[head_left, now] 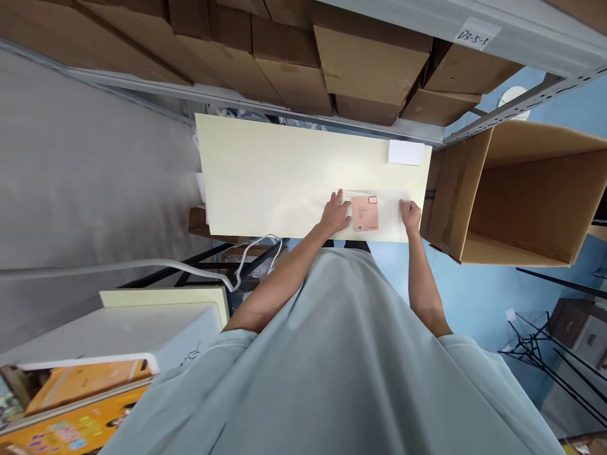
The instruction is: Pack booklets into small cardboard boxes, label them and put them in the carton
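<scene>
Pale blue-grey cloth shirt (351, 341): nearest the camera, at six o'clock.
Cream rectangular bench (265, 164): beyond the shirt, smooth-topped.
Flat square salmon-pink packet (366, 218): one, printed, on the bench near its wearer-side edge; barcode toward seven o'clock. Centre of the clock for the entries below.
Translucent plastic film (391, 212): beside the packet, reaching toward three o'clock; over or under the packet, cannot tell.
Left hand (336, 213): nine o'clock, open, fingers spread, just beside the packet.
Right hand (410, 215): three o'clock, fingers curled closed, apparently pinching the film.
White rectangular slip (406, 153): one o'clock, lying on the bench.
Open brown cardboard carton (526, 196): three o'clock, past the right hand.
Handling: best with left hand steadying, right drawing evenly and low; a skewed pull could crease the film.
</scene>
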A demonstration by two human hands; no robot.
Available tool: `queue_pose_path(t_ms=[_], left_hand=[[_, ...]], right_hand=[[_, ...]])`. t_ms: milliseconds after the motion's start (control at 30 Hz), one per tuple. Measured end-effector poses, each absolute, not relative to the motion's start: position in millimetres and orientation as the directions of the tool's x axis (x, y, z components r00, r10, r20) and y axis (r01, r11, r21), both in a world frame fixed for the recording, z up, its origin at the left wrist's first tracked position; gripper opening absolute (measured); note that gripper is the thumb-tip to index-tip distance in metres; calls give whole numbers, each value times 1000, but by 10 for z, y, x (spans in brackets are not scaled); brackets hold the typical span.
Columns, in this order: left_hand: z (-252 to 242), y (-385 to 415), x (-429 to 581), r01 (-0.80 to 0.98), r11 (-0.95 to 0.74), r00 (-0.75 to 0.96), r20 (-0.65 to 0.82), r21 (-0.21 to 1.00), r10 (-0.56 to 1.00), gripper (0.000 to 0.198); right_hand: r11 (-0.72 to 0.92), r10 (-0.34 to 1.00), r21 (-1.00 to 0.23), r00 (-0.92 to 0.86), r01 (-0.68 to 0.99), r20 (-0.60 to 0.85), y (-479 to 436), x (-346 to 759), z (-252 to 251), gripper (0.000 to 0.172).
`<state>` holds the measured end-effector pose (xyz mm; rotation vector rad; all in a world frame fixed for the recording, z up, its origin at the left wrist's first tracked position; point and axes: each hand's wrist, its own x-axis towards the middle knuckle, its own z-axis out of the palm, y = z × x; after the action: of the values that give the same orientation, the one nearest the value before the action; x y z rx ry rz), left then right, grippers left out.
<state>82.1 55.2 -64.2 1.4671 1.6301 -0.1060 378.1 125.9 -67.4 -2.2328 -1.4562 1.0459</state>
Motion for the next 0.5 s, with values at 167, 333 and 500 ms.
queue_pose_path(t_ms=[167,333,500], left_hand=[[-626,542,869,828,286,134,-665,483,734,72],[-577,512,960,830,295,90,-636,474,767,62],[-570,483,1227,648,448,24,-604,616,797,41]], right_hand=[[-573,820,-623,371,533,-436,1269,3797,-789,44],[-582,813,-631,347,512,-467,1289,3943,-788,42],[-496,857,-592,250,635,-450,1157,4160,-688,51]])
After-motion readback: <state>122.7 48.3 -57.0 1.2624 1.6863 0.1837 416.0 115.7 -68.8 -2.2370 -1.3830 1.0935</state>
